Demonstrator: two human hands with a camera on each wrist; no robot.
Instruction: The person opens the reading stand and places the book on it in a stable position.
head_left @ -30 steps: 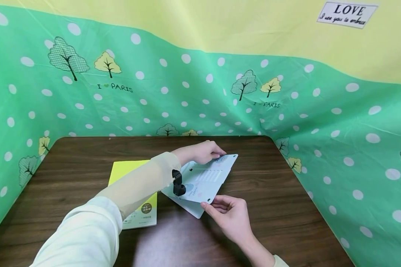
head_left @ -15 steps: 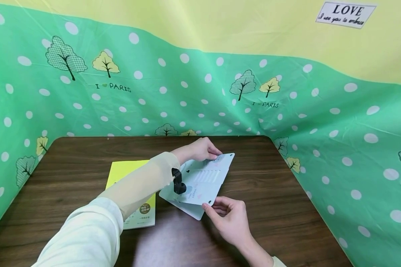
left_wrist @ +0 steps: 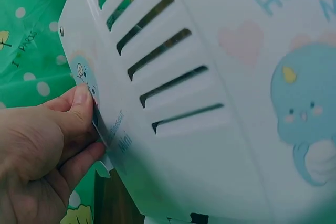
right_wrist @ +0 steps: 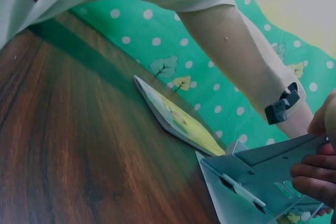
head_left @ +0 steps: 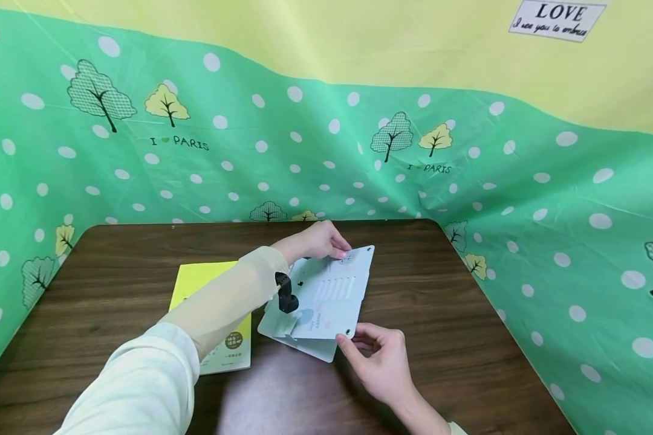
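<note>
A pale blue-white folding book stand (head_left: 332,289), slotted and printed with a cartoon dinosaur, is held above the table with its panel tilted up from its base plate (head_left: 320,349). At the panel's far edge my left hand (head_left: 315,240) pinches it between thumb and fingers; the left wrist view shows this grip beside the slots (left_wrist: 163,72). My right hand (head_left: 380,365) pinches the near right corner, thumb on top and fingers curled behind. From the right wrist view the stand's underside (right_wrist: 273,161) shows, with a gap between panel and base.
Left of the stand a yellow-and-white book (head_left: 204,277) lies on the dark wooden table (head_left: 457,356), partly hidden under my left forearm. A black wrist camera (head_left: 287,293) sits on that forearm. Green and yellow patterned cloth (head_left: 326,151) hangs around the table.
The stand has turned a little, its far corner shifting left and its near corner right. Both hands keep their grip and move slightly with it. The head view has shifted slightly.
</note>
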